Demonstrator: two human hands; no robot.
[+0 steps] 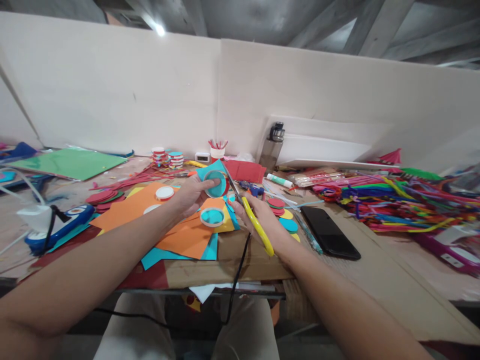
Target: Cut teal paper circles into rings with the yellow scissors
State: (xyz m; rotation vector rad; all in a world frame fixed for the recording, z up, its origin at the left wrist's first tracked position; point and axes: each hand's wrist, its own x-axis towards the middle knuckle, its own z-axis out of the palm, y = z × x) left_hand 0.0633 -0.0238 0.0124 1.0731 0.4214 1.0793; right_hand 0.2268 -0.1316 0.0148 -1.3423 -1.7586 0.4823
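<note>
My left hand grips a round, white-rimmed piece with red on its side, together with blue paper that covers its face and sticks out at the top. The thumb presses on the blue face. In my right hand is a pair of scissors with yellow handles. Its blades point up and left, close beside the paper's right edge; whether they touch it I cannot tell. Just below sits another white ring with blue inside. Orange sheets lie under my left hand, over blue and yellow paper.
Paper discs and a black phone lie to the right, before a heap of pipe cleaners. A bottle stands at the back. Left are a green sheet and a blue power strip. A black cable hangs over the front edge.
</note>
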